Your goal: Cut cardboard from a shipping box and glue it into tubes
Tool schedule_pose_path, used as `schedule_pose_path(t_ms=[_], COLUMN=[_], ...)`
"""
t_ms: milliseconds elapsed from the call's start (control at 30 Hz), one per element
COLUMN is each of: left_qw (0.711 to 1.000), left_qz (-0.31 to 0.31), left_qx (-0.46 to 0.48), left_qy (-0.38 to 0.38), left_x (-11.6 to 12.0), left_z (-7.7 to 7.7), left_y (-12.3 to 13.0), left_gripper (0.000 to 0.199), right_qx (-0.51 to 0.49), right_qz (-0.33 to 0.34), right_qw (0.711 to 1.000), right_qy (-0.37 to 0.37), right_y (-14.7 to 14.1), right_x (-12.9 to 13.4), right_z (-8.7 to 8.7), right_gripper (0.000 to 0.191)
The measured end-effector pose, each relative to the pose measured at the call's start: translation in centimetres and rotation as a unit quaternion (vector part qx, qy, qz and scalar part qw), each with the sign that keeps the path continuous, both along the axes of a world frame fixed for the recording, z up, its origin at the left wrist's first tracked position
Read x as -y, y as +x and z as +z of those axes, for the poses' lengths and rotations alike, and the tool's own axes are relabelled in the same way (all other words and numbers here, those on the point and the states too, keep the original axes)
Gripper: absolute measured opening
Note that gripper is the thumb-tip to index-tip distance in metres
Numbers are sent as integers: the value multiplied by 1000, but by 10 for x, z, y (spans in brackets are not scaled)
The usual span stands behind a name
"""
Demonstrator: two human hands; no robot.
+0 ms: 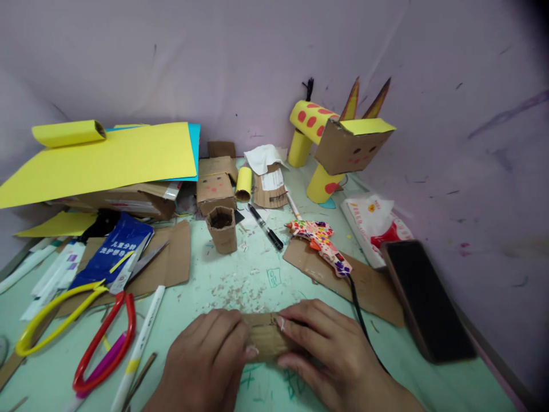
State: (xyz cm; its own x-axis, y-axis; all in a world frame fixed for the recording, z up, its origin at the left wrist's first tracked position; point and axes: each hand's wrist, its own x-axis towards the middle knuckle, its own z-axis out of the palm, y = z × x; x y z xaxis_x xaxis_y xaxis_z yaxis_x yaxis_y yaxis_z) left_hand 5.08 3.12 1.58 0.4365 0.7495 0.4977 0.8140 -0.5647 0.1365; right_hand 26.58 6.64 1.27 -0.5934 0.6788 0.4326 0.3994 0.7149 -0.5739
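Note:
Near the front middle of the pale green table, a small folded piece of brown cardboard lies between my two hands. My left hand grips its left end with the fingers curled over it. On the right end, my right hand presses with fingertips above and the thumb below. Both ends of the piece are covered by my fingers. Bits of white fluff or glue cling near the fingertips. Just beyond the hands, small crumbs are scattered on the table.
Red-and-yellow-handled scissors and a white marker lie left. A patterned glue gun rests on cardboard at right, beside a phone. Behind stand a cardboard cup, a box with a face and a yellow spotted animal.

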Motion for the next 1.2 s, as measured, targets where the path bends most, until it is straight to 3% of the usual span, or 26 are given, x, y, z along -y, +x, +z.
schedule_pose_path(t_ms=[100,200,300,467,600,867,1033,1200], left_qw=[998,995,993,986,988,988,985,990], left_qz=[32,62,52,0,-25,-29,-28,-30], left_qx=[39,61,58,85,84,65,70,61], left_qy=[-34,-57,-86,-140,-125,-136,-154,-126], left_x=[1,2,3,1,-1,0,-1,-1], left_z=[-4,-6,-6,-3,-3,-2,-2,-4], left_y=[-1,-3,-6,-5,-2,-1,1,0], left_gripper=[11,31,43,30,22,23,24,24], right_qx=[4,-2,-11,-1,0,2,36,44], right_qz=[-3,-2,7,5,-2,-12,-16,-2], right_qw=[1000,1000,1000,1000,1000,999,999,999], right_qy=[-2,0,-1,-4,-5,-34,-34,-10], right_y=[0,0,0,1,0,0,-1,-2], right_x=[1,0,-1,-1,-1,2,3,1], right_z=[1,0,-1,-1,-1,-3,-2,0], right_gripper=[27,28,31,29,27,28,45,30])
